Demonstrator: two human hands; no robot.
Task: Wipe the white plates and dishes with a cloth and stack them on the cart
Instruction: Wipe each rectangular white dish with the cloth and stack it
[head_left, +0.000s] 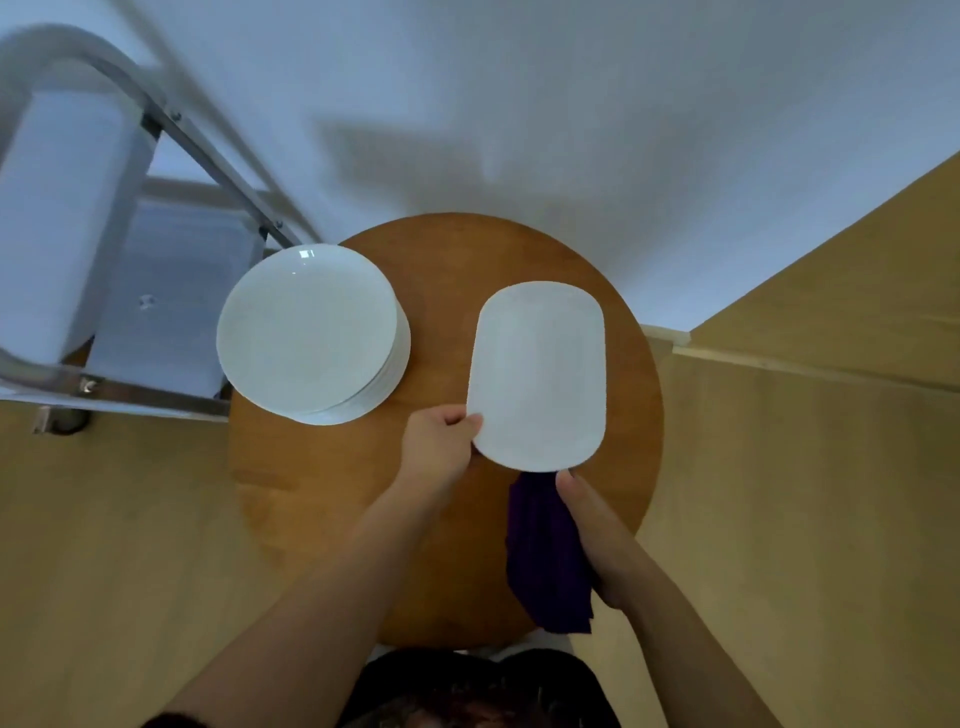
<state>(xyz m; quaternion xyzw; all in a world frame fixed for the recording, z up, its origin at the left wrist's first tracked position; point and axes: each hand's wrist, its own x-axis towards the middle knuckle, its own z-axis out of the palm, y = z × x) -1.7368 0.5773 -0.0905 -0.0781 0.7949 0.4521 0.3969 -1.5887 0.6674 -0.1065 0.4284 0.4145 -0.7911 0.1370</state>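
- Cart (156, 130), far left: metal tube frame beside the round wooden table (322, 493). White shapes sit on its shelves, too blurred to say whether they are stacked dishes. Judged: cannot confirm how much has been stacked.
- Stack of round plates (311, 332), left part of the table, just beside the cart frame: many white plates, piled evenly, the top one shiny. Whether wiped or waiting cannot be told; they are not on the cart, so that step is judged open.
- Left hand (441, 447), centre: thumb on top and fingers curled under, pinching the near-left rim of the oblong dish.
- Oblong dish (540, 374), right of centre: white, rounded corners, over the table's right half; held or resting cannot be told.
- Purple cloth (545, 561), below the dish: hangs bunched from the right hand (597, 535), whose thumb points toward the dish's near edge; its other fingers are hidden behind the cloth. Judged: this dish's wiping is in hand, its stacking left.
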